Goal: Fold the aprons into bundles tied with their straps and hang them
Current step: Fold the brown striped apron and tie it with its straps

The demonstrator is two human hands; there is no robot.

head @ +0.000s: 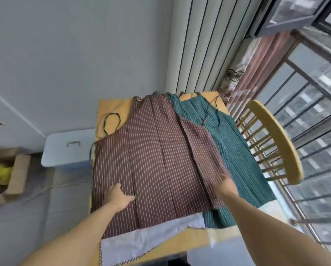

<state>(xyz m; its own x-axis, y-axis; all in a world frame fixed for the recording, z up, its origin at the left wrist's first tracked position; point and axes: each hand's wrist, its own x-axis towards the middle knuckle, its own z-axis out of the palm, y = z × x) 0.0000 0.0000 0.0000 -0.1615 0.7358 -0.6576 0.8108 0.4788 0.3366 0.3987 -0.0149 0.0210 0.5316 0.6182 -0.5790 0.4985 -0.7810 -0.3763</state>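
Nearest the camera, the left hand (117, 196) lies flat on the brown apron (153, 160), fingers straight and pressing the cloth near its lower left corner. The right hand (225, 186) is at the brown apron's right edge, where that edge overlaps the green apron (237, 150); its fingers seem curled on the fold of brown cloth there, though blur leaves the grip uncertain.

The brown apron lies spread on the table (189, 240), hem toward the person and bib away, so its long axis runs from near to far. A white cloth (145, 240) shows under its near edge. The green apron lies beside and partly beneath it on the right.

The next fold probably carries the right edge leftward across that long axis, and the right hand is already there, with the left pinning the other side.

Beyond the left hand, a black strap (111, 122) loops on the table beside the bib. A wooden chair (275, 139) stands right of the green apron.
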